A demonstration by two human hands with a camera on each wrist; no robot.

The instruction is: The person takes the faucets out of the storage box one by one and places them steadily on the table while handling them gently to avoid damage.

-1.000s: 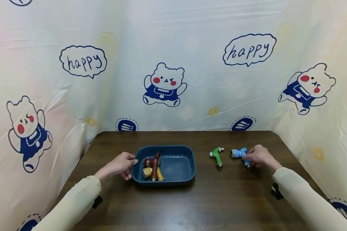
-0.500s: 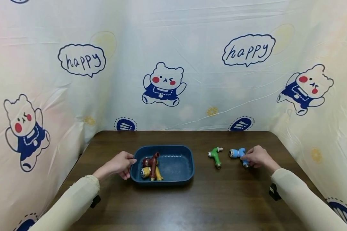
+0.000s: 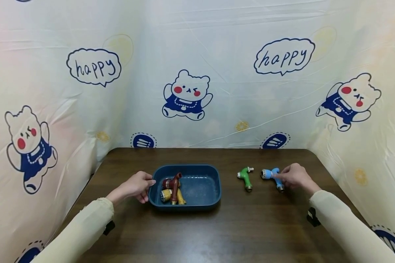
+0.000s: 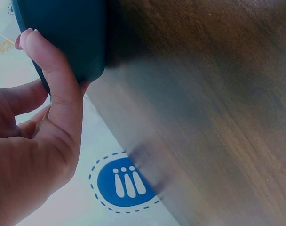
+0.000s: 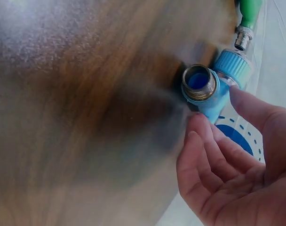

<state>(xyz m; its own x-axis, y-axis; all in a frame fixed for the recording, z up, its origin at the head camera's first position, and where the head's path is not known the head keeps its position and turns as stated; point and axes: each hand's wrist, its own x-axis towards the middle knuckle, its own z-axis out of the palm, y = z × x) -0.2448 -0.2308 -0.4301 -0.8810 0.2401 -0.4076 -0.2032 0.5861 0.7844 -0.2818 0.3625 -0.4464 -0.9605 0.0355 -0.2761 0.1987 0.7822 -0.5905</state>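
My left hand (image 3: pixel 135 186) grips the left end of a dark blue tray (image 3: pixel 197 208), its thumb on the rim and curled fingers against the outer wall. The left wrist view shows the same tray (image 4: pixel 75 52) between thumb and fingers. Inside it lie a dark red faucet (image 3: pixel 175 189) and a yellow faucet (image 3: pixel 166 195), partly overlapping. At the right, my right hand (image 3: pixel 295 176) pinches a light blue faucet (image 3: pixel 267 174) lying on the table. The right wrist view shows thumb and fingertips on either side of the blue faucet's body (image 5: pixel 218 101), near its threaded metal end.
A green faucet (image 3: pixel 245 179) lies between the tray and the blue faucet. Everything stands on a dark brown wooden table (image 3: pixel 197 237). A printed curtain (image 3: pixel 230 95) hangs right behind the table and along both sides.
My right hand's fingers have shifted slightly away from me along the blue faucet, which stays in place. The left hand and the tray have not visibly moved.
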